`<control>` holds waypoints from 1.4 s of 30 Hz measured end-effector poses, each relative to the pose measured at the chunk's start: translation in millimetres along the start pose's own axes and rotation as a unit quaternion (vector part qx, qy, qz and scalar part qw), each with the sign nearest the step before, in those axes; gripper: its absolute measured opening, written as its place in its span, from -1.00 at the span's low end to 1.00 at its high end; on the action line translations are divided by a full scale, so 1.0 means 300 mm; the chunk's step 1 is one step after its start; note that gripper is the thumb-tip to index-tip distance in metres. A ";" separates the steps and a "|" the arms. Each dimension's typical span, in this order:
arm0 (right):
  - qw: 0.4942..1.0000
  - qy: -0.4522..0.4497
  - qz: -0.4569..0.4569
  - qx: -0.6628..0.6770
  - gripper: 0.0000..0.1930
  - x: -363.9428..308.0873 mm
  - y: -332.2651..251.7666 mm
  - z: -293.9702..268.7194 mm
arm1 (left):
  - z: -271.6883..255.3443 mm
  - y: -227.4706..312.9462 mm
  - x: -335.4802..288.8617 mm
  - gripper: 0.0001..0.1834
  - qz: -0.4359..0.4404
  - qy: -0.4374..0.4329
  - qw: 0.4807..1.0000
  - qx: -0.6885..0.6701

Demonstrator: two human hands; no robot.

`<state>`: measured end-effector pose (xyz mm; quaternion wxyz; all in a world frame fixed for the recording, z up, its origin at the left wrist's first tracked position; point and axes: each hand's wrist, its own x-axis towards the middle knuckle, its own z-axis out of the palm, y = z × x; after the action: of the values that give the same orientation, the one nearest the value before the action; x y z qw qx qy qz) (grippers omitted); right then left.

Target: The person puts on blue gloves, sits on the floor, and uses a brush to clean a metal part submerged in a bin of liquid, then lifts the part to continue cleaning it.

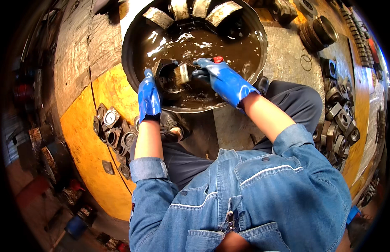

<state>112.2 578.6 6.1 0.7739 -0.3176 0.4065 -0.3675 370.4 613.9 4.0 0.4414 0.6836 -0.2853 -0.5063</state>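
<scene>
Both of my hands wear blue rubber gloves and work over a wide round basin of murky brown liquid. My left hand is closed on the edge of a dark, squarish metal housing with a large round bore, tilted low at the liquid. A flat brush with a pale metal ferrule and a red handle end is gripped in my right hand. Its bristles reach into the bore. The housing's underside is hidden.
Several blocky metal pieces rest along the basin's far rim. Loose housings and rings lie on the yellow floor at left. More metal parts are heaped at right, below a stack of large rings.
</scene>
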 end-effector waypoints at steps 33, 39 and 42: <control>0.434 -0.397 -0.418 -0.693 -0.84 0.191 -0.078 0.101 | 0.037 0.053 -0.075 -0.61 0.253 0.047 0.816 0.518; 0.508 -0.427 -0.243 -0.708 -0.72 0.255 -0.036 0.210 | 0.038 0.006 -0.023 -0.49 -0.034 0.015 0.989 -0.144; 0.547 -0.366 -0.229 -0.717 -0.71 0.262 -0.013 0.222 | 0.007 -0.010 -0.025 -0.60 0.165 0.012 0.960 0.227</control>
<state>199.8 524.1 9.3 0.2601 -0.9564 0.1298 0.0294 365.8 620.8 4.2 0.3552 0.7157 -0.4960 -0.3400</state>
